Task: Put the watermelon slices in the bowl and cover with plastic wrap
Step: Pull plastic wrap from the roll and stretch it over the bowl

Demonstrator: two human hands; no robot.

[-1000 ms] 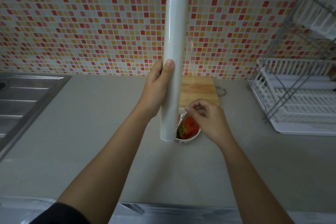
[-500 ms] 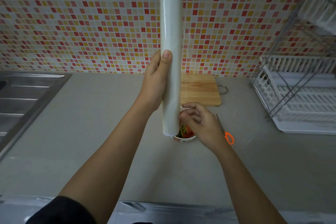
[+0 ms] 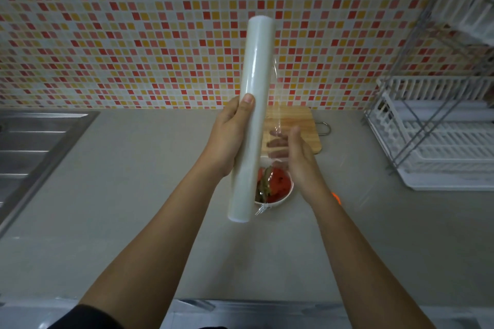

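Observation:
My left hand grips a long white roll of plastic wrap and holds it upright above the counter. A loose clear flap of film hangs from the roll's right side. My right hand is just right of the roll with thumb up and blurred fingers spread behind the flap. Below both hands sits a small white bowl holding red watermelon slices with green rind. Some film lies crumpled over the bowl's near rim. The roll hides the bowl's left part.
A wooden cutting board lies behind the bowl by the mosaic tile wall. An orange scissors handle peeks out beside my right forearm. A white dish rack stands at the right, and a steel sink at the left.
My right hand has lifted off the bowl up to the loose flap and spread its fingers. The roll stays upright in my left hand and sits lower in the view.

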